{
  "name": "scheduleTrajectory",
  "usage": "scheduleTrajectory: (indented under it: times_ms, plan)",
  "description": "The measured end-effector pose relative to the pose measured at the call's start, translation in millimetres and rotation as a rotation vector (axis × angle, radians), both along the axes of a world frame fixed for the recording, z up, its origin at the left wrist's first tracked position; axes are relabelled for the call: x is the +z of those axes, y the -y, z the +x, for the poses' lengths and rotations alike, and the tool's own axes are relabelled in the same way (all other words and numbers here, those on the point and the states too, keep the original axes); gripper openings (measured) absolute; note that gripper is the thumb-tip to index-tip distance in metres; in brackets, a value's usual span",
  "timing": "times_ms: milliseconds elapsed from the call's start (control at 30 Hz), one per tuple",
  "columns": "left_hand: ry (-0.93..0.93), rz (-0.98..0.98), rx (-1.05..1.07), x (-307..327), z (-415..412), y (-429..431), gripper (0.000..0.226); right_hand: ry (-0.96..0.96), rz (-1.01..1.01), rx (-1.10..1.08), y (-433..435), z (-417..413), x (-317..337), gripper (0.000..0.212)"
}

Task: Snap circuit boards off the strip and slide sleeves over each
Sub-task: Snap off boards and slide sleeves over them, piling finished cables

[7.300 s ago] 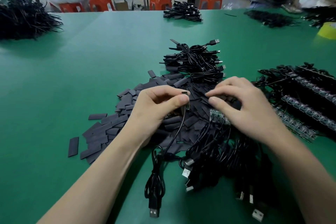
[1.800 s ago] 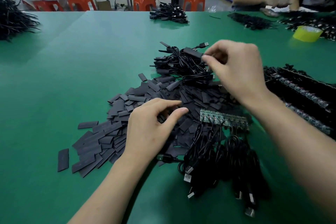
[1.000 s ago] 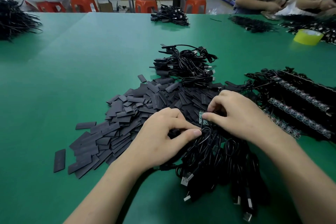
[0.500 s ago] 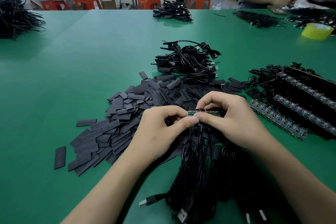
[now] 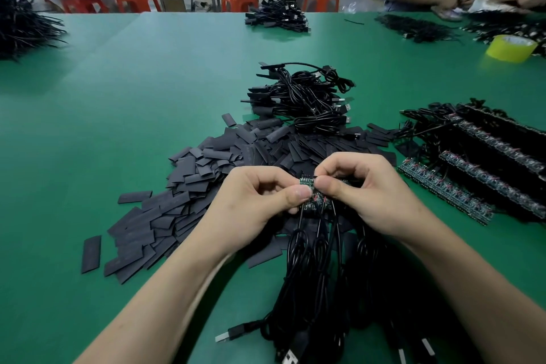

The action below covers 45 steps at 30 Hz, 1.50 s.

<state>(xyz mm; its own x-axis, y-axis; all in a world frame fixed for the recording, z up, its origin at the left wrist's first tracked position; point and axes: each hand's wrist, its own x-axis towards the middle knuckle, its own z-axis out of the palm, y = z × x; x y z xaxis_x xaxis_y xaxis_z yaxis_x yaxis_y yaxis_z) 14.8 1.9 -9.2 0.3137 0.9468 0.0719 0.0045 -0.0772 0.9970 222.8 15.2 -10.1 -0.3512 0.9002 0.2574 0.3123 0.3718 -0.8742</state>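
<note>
Snapping step, frame centre: we pinch the circuit strip in left hand and right hand; next, probably a sleeve from the pile.

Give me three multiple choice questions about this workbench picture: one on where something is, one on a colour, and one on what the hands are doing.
1. Where is the yellow tape roll?
A) at the far right of the table
B) at the near left corner
C) dead centre

2. What colour is the table top?
A) grey
B) green
C) white

3. What are the left hand and right hand doing?
A) both lie flat on the table
B) both pinch the circuit board strip
C) both hang empty in the air

Answers:
1 A, the roll sits by the right edge on the far side.
2 B, the surface is green all over.
3 B, the thumb and fingers of each hand close on the strip.
</note>
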Motion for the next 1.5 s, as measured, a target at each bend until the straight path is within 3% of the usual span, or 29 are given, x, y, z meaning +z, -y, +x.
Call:
scheduleTrajectory:
  times_ms: [233, 333, 467, 533, 667, 700, 833, 1000, 1067, 1233, 1333, 1400, 1500]
  plan:
    - [0.063, -0.035, -0.083, 4.3, -0.4, 1.8, 0.005, -0.148, -0.046, 0.084, 2.4, -2.9, 0.8, 0.010]
    - [0.036, -0.047, -0.016, 5.4, -3.1, 1.3, 0.014, -0.123, -0.030, 0.071, 2.7, -2.4, 2.4, 0.008]
    - [0.153, -0.100, 0.080, 4.9, -9.7, -1.0, 0.024, -0.067, -0.026, -0.057, 0.8, 14.2, 6.7, 0.012]
    - [0.128, -0.041, 0.123, 4.5, -12.7, -3.3, 0.024, 0.074, 0.038, -0.166, -1.3, 24.8, 8.0, 0.015]
    - [0.097, 0.068, 0.198, 2.2, -12.6, -6.0, 0.015, 0.609, 0.257, -0.403, -4.0, 29.8, 8.0, 0.016]
    - [0.086, 0.097, 0.215, 1.6, -11.8, -6.2, 0.012, 0.632, 0.292, -0.421, -2.9, 26.0, 9.8, 0.017]
    - [0.020, 0.206, 0.283, -0.5, -6.9, -5.5, 0.015, 0.364, 0.278, -0.203, 8.6, -1.7, 14.5, 0.035]
    - [-0.124, 0.307, 0.300, -1.8, -4.3, -5.8, 0.006, 0.138, -0.037, -0.039, 18.6, -23.8, 10.2, 0.015]
    - [-0.216, 0.381, 0.275, -0.9, -9.3, -7.0, 0.010, 0.004, -0.078, -0.034, 18.6, -22.2, 15.1, 0.018]
    - [-0.750, 0.542, 0.213, -4.2, -33.1, -15.1, 0.013, -0.719, -0.282, 0.048, 17.2, -14.4, 29.6, 0.020]
    - [-0.878, 0.594, 0.220, -6.0, -37.6, -16.6, 0.016, -0.964, -0.263, -0.033, 13.6, -1.2, 37.0, 0.020]
    - [-0.922, 0.635, 0.231, -6.8, -36.9, -16.5, 0.020, -0.902, -0.111, -0.143, 10.4, 9.3, 42.1, 0.022]
    - [-0.962, 0.649, 0.254, -8.6, -35.9, -16.3, 0.026, -0.423, 0.205, -0.349, 7.8, 14.1, 39.6, 0.020]
